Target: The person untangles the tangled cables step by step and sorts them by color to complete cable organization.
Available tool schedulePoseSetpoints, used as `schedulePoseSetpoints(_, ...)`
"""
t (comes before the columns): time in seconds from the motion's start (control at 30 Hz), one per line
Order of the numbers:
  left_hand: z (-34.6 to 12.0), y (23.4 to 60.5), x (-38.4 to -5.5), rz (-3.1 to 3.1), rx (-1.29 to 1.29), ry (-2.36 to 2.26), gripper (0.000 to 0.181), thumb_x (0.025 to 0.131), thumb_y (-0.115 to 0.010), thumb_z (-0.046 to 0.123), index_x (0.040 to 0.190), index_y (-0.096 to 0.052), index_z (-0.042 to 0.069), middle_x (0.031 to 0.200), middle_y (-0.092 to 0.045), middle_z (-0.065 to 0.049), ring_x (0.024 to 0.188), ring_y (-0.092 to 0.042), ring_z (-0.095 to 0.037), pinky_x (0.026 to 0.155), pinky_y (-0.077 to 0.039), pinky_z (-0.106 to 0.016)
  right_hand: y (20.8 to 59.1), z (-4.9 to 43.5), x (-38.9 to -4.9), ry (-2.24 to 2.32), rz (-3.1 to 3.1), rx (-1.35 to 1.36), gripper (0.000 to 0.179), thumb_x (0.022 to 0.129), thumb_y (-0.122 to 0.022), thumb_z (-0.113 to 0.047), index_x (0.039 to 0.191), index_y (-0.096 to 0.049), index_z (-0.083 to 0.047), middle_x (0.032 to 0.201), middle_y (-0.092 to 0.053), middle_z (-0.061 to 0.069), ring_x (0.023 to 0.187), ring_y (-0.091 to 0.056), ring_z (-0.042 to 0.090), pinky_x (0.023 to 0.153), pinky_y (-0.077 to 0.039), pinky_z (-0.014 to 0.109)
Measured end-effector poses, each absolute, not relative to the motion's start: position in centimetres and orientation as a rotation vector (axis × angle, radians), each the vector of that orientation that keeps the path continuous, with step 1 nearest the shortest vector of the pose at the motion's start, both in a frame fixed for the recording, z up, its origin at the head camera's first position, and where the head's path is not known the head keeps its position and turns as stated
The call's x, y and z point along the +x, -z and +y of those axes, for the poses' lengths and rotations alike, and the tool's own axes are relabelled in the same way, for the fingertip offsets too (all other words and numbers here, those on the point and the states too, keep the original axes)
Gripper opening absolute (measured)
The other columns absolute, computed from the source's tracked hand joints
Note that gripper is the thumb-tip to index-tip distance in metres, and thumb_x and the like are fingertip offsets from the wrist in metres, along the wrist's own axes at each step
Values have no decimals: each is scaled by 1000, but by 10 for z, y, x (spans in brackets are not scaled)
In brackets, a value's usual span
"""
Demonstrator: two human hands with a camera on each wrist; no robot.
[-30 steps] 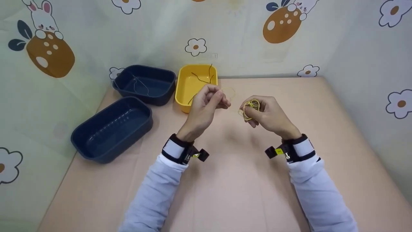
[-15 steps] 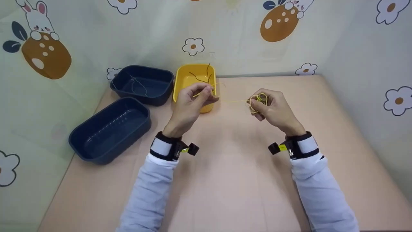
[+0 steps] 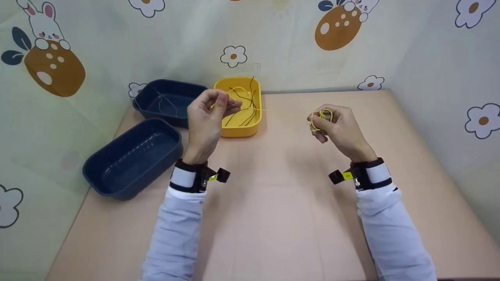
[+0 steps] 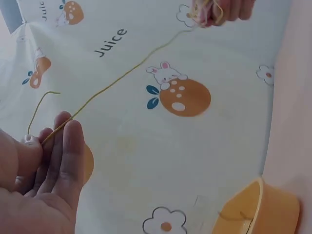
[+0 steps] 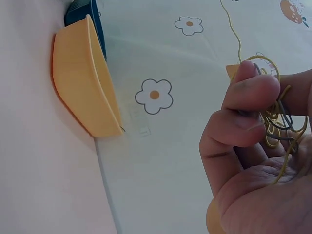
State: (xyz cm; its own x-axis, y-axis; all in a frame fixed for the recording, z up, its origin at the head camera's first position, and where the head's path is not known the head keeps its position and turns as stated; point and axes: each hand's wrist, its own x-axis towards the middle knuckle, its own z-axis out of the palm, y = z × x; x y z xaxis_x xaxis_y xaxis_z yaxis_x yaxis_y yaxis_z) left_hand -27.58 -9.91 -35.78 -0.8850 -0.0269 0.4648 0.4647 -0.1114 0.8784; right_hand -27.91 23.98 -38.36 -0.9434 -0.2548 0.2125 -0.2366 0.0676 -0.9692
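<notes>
The left hand [image 3: 206,113] is raised above the desk [image 3: 273,203] in front of the yellow tub [image 3: 237,130], its fingers [image 4: 68,146] pressed together against the thumb and pinching one end of a thin yellow string [image 3: 285,114]. The short free end of the string curls up past the fingertips in the left wrist view. From that pinch the string runs taut through the air, across the far corner of the yellow tub, to the right hand [image 3: 336,127].

The right hand is held up over the desk, to the right of the yellow tub and well apart from the left hand. Its fingers [image 5: 243,112] are curled round a small bundle of looped string [image 5: 275,122], yellow with a few darker strands in it, which lies against the palm.

The yellow tub stands at the back of the desk near the wall and holds several loose dark and yellow strands. Just to its left stands a dark blue tub [image 3: 172,102] with a thin strand in it. A second dark blue tub [image 3: 133,158] sits nearer, at the left edge of the desk. The wall behind is covered with a print of flowers and rabbits.
</notes>
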Motion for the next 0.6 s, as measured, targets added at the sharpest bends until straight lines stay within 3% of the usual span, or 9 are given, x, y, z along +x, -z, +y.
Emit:
schedulePoseSetpoints(0.27,-110,363,-278,-2241,-508,1139,14,109,-75,9,107,-77,-5,99,-85,-16,86,-85,-25,79,-69,-31,383,247,-280,2146,2260,-407,16,113,-61,-4,104,-71,4,79,-68,1,62,-58,9,54,-49,19)
schedulePoseSetpoints(0.47,-110,362,-278,-2091,-334,1327,15,107,-76,12,107,-79,-3,98,-86,-15,80,-84,-21,70,-63,-17,382,247,-280,2168,2267,-382,17,111,-61,-3,102,-71,6,74,-65,0,58,-55,10,54,-47,20)
schedulePoseSetpoints(0.6,-111,358,-278,-1892,-244,1660,12,107,-77,9,107,-78,-2,97,-85,-17,80,-83,-19,67,-66,-23,381,247,-279,2207,2248,-351,17,110,-61,-1,103,-69,12,71,-65,-1,56,-54,8,54,-47,19)
